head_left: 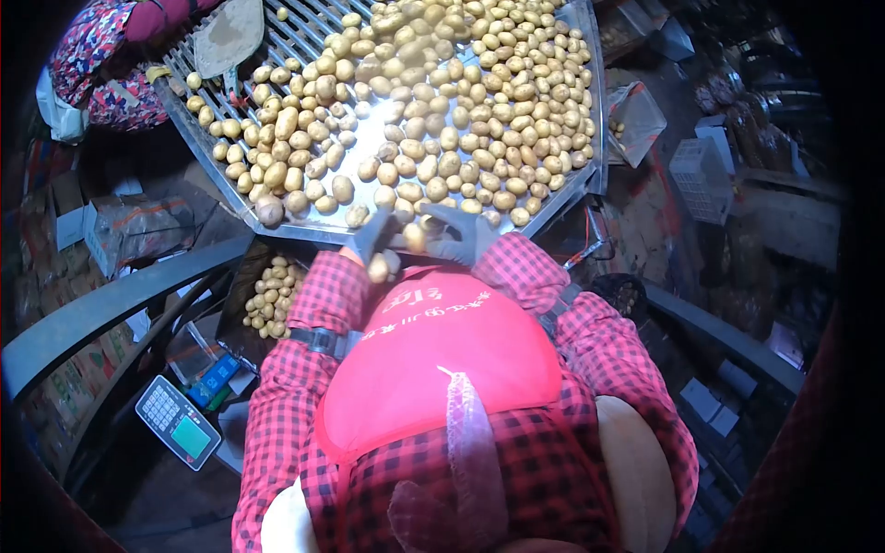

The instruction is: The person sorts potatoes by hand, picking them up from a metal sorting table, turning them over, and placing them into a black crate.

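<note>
My left hand [369, 239], in a grey glove, is at the near edge of a metal sorting table [323, 221], its fingers stretched out toward the potatoes. A potato [378, 268] shows just below it, between the hand and my red apron [442, 346]. My right hand [464, 236], gloved as well, reaches in from the right with fingers and thumb apart. Another potato [415, 238] is right at its fingertips, between the two hands and slightly blurred. Many loose potatoes [516, 120] of mixed size cover the tabletop beyond.
A slatted rack [309, 32] and a scoop-like pale panel [229, 39] lie at the upper left, beside a person in patterned clothing [101, 60]. Below left are a container of potatoes [274, 300] and a digital scale [178, 422]. A white crate [701, 180] stands right.
</note>
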Available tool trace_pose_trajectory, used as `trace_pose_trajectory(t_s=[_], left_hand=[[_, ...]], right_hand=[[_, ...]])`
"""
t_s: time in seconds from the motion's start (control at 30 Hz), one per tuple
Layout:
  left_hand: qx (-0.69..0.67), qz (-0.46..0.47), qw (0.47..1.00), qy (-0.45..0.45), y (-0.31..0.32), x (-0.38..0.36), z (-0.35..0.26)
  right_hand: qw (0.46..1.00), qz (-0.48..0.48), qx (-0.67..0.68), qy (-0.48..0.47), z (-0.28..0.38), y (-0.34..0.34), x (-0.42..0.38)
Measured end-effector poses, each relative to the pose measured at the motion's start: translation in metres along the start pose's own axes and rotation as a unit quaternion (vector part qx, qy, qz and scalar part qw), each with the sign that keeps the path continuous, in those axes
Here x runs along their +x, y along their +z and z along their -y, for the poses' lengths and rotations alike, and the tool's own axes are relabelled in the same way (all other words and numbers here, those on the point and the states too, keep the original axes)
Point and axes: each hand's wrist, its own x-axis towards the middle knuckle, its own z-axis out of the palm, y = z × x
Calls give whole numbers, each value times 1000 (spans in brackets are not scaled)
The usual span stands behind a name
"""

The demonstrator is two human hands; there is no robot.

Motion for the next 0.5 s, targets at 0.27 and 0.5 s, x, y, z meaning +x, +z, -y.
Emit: trace_pose_trajectory(t_s=[0.27,0.5], left_hand=[[17,109,994,-9,-20,0,-1],[213,110,963,123,-7,-4,12]], right_hand=[[859,-94,-491,111,-80,-70,1],[942,-176,-265,105,-91,-71,17]])
